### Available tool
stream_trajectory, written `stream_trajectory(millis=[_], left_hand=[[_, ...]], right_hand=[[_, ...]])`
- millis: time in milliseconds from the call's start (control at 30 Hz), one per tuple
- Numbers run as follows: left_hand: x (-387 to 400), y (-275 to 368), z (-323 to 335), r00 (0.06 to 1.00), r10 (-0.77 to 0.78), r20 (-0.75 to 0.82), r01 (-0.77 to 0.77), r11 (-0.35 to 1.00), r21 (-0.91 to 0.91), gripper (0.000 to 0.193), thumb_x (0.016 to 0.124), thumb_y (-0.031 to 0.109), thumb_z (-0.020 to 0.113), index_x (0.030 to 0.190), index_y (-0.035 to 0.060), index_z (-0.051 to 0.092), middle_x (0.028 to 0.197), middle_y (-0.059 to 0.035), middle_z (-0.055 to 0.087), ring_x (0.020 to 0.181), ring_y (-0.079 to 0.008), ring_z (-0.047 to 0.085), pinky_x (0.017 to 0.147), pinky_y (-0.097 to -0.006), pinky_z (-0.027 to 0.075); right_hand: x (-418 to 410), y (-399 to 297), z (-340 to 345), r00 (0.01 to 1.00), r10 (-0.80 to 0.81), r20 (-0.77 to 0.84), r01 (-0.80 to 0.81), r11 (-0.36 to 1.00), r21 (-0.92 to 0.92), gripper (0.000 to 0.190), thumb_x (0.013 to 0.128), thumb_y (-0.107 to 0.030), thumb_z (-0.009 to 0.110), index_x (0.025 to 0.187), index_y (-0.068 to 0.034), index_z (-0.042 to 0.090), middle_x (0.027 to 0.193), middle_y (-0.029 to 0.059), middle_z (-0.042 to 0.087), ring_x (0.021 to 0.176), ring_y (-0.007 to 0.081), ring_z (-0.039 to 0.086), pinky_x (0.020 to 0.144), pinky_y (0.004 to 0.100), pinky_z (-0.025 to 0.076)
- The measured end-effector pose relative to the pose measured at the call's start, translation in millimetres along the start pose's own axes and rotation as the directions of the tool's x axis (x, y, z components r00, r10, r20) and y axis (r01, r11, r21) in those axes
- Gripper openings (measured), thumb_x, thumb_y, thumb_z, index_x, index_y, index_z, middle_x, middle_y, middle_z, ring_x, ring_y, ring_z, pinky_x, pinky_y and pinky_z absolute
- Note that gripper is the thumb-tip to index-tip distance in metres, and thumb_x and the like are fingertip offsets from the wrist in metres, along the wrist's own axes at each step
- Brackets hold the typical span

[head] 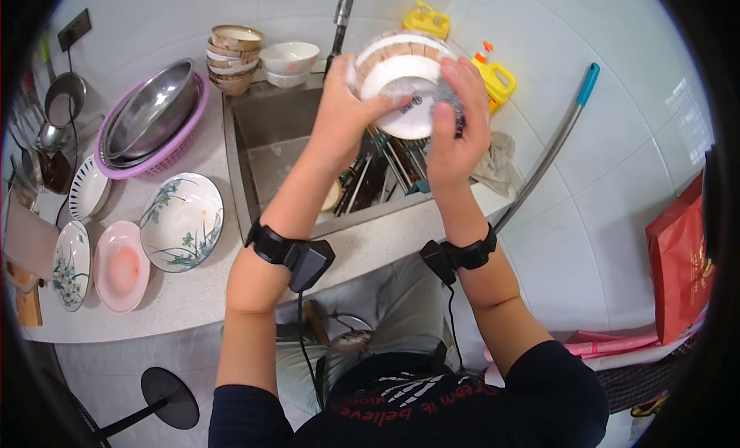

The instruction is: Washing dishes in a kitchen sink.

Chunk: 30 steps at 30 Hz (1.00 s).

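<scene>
My left hand grips a bowl with a brown patterned outside, its thumb across the white base. The bowl is tilted so that its underside faces me, over the right part of a metal sink. My right hand presses a grey metal scouring pad to the bowl's side and base. Below the hands, several chopsticks and other utensils lie in the sink. The inside of the bowl is hidden.
Left of the sink stand stacked bowls, white bowls, a purple basket with metal basins and several plates. The faucet rises behind. Yellow bottles, a grey cloth and a blue-tipped metal pole are at the right.
</scene>
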<state>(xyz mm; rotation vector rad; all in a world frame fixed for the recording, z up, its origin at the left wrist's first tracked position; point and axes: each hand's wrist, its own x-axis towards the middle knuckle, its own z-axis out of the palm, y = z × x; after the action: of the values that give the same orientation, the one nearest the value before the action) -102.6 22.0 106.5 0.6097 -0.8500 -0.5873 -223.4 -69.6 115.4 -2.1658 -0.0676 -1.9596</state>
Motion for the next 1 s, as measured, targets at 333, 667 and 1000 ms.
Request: stream_trajectory(millis=[333,667,1000], left_hand=[[-2.5,-29.2,1.2,0.994,-0.111,0.003,0.106,0.945,-0.311,0.056,0.083,0.007,0.074,0.128,-0.0014,0.042,0.119,-0.0127,0.058,0.109,-0.0181,0.062,0.092,-0.0335,0.054],[-9.9,-46.7,5.9,0.973,-0.231,0.014,0.218,0.896,-0.386,0.042,0.092,0.018,0.066,0.128,-0.0006,0.054,0.115,-0.0106,0.066,0.102,-0.0179,0.068,0.082,-0.0332,0.058],[-7.7,-69.1,5.2,0.974,-0.021,-0.226,0.014,0.999,-0.035,0.064,0.078,0.008,0.079,0.123,-0.0037,0.034,0.122,-0.0165,0.051,0.112,-0.0206,0.055,0.095,-0.0325,0.048]], right_hand=[[1.4,5.2,-0.6,0.98,-0.185,0.076,0.193,0.974,-0.117,0.017,0.091,-0.006,0.058,0.102,-0.002,0.07,0.116,0.014,0.065,0.11,0.0333,0.061,0.1,0.0408,0.045],[-5.8,23.6,4.7,0.94,0.34,-0.009,-0.337,0.936,0.104,0.024,0.084,-0.014,0.07,0.107,-0.006,0.069,0.119,0.013,0.064,0.115,0.0319,0.058,0.102,0.0423,0.042],[-18.7,25.6,0.1,0.979,0.126,0.159,-0.11,0.988,-0.109,0.029,0.089,-0.01,0.065,0.117,-0.004,0.066,0.12,0.0166,0.063,0.115,0.0359,0.059,0.098,0.0422,0.046]])
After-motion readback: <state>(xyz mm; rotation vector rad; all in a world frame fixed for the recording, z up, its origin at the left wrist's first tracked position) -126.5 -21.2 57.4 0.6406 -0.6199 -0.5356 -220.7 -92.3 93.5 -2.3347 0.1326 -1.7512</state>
